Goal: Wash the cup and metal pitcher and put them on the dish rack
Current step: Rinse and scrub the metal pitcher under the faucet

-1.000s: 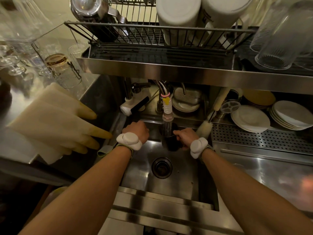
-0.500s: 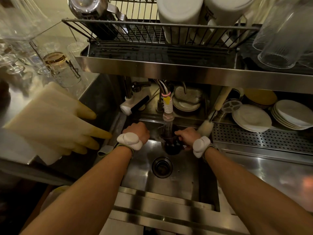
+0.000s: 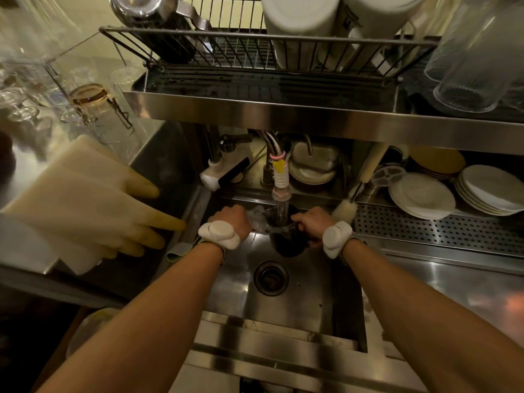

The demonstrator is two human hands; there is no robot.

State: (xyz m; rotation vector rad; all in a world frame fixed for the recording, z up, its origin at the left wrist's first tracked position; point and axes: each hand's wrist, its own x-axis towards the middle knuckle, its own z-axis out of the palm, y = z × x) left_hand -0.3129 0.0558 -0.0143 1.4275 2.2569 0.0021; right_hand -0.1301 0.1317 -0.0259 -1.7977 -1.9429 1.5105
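The right hand point(image 3: 308, 221) is gripping the dark round cup point(image 3: 287, 243) directly under the white ribbed faucet point(image 3: 280, 178), in its stream. The left hand point(image 3: 234, 222) is curling just left of the faucet, and I cannot tell whether it is gripping anything.

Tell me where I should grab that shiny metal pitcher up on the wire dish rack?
Take the shiny metal pitcher by its flat strap handle, coming from the right. It sits at the left end of the wire dish rack, and the handle juts out rightward with open space beside it.
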